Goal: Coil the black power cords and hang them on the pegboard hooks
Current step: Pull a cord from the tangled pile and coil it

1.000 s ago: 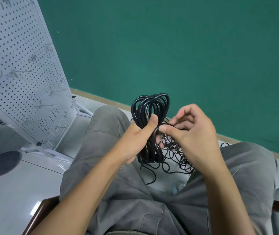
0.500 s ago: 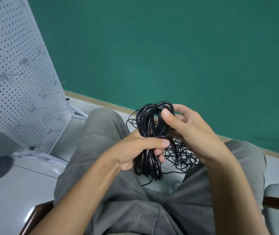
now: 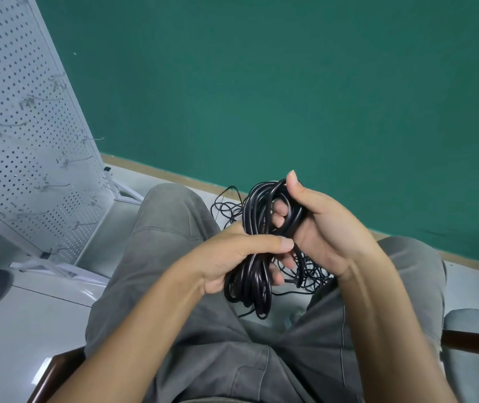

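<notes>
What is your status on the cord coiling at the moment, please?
Left hand grips coiled cord mid-bundle. Right hand holds its upper loops. Loose cords tangled on floor. Pegboard at left, nothing hung.

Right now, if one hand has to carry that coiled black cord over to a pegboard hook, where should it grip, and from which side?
Grip the coiled cord at its waist, where the left hand already squeezes the strands into one bundle, coming from the left. That probably keeps the top loop, now held by the right hand, free to slip over a hook on the pegboard.
</notes>
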`<state>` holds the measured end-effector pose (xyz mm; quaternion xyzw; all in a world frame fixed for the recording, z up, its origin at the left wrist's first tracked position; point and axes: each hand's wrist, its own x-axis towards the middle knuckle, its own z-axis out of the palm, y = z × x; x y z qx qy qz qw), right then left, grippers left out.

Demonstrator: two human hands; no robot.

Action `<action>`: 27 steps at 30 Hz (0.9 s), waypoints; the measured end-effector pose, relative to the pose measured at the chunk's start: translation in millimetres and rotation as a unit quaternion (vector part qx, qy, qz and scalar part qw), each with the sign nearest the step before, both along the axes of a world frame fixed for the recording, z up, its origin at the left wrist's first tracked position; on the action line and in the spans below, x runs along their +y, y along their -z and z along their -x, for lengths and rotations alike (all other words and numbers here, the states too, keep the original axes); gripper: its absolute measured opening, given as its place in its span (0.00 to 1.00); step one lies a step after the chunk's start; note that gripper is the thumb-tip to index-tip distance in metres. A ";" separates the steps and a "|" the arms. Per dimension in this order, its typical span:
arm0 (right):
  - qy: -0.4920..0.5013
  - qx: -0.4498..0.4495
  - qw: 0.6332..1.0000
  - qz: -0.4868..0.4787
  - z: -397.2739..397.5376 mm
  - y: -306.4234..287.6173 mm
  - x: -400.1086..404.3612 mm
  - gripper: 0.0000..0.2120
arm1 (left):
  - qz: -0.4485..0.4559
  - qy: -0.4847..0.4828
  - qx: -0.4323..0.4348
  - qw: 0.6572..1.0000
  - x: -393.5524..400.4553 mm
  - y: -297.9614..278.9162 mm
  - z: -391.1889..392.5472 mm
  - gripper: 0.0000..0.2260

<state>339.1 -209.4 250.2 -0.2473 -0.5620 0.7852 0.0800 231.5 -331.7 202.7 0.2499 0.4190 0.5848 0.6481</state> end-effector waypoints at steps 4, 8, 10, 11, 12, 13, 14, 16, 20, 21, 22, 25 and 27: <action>0.090 -0.025 0.995 -0.026 5.8 3.1 0.4 0.21 | -0.002 -0.108 0.035 0.994 7.7 -6.1 -20.9 0.07; 0.159 -0.042 0.984 -0.071 7.4 6.7 -0.4 0.16 | -0.019 -0.180 0.091 0.979 12.4 -6.4 -27.3 0.13; 0.187 -0.049 0.976 -0.095 6.6 11.0 -2.3 0.15 | -0.009 -0.166 0.058 0.984 10.1 -8.6 -25.1 0.12; 0.203 -0.053 0.972 -0.102 6.5 12.3 -3.6 0.17 | -0.005 -0.155 0.038 0.987 9.1 -8.7 -24.3 0.11; 0.218 -0.058 0.968 -0.110 6.8 13.1 -5.1 0.20 | 0.001 -0.144 0.026 0.989 7.6 -9.1 -23.4 0.10; 0.231 -0.064 0.963 -0.120 7.5 13.4 -6.3 0.22 | 0.006 -0.137 0.020 0.990 7.1 -9.0 -23.1 0.10; 0.241 -0.071 0.959 -0.134 7.7 13.3 -6.9 0.24 | 0.011 -0.137 0.018 0.990 7.1 -8.6 -22.7 0.09; 0.252 -0.084 0.950 -0.166 7.5 12.6 -6.2 0.26 | 0.013 -0.148 0.021 0.989 7.2 -9.0 -22.0 0.09; 0.245 -0.092 0.945 -0.198 6.0 10.6 -6.2 0.24 | 0.020 -0.130 0.008 0.991 5.8 -10.8 -18.3 0.10; 0.240 -0.091 0.947 -0.194 5.4 9.2 -7.6 0.23 | 0.020 -0.122 0.002 0.992 5.4 -10.8 -17.0 0.10; 0.230 -0.086 0.951 -0.189 4.7 8.3 -8.2 0.22 | 0.016 -0.114 -0.004 0.993 4.6 -11.0 -15.8 0.09; 0.208 -0.048 0.970 -0.120 0.8 7.9 -9.7 0.18 | 0.001 -0.108 -0.014 0.994 3.9 -10.4 -16.4 0.10; 0.201 -0.026 0.978 -0.052 -2.4 5.8 -11.7 0.21 | -0.002 -0.123 -0.021 0.992 3.8 -9.9 -18.7 0.12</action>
